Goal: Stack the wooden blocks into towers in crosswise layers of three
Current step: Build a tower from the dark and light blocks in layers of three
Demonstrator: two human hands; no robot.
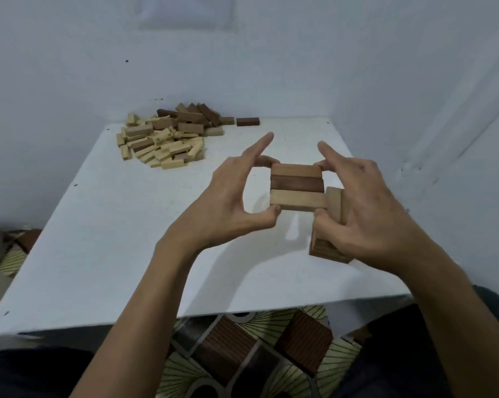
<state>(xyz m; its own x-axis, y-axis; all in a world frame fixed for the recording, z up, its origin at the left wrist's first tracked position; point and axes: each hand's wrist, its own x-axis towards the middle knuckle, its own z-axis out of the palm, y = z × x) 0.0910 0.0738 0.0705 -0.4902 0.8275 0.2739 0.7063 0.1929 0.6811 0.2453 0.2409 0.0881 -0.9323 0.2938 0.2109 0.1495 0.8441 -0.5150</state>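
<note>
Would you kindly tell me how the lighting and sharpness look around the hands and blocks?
Head view: soft, even light, no glare; a faint shadow falls on the table below the three-block layer; wide-angle distortion stretches the frame's borders; the far pile looks slightly soft.

The white desk (99, 254) carries a pile of blocks (168, 136) (far corner), a lone dark block (247, 121), a tower (322, 249).

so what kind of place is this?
Probably a room in a home, used as a makeshift recording corner: a small white table set against bare white walls, patterned floor tiles below, and a loose pile of wooden blocks on the table.
</note>
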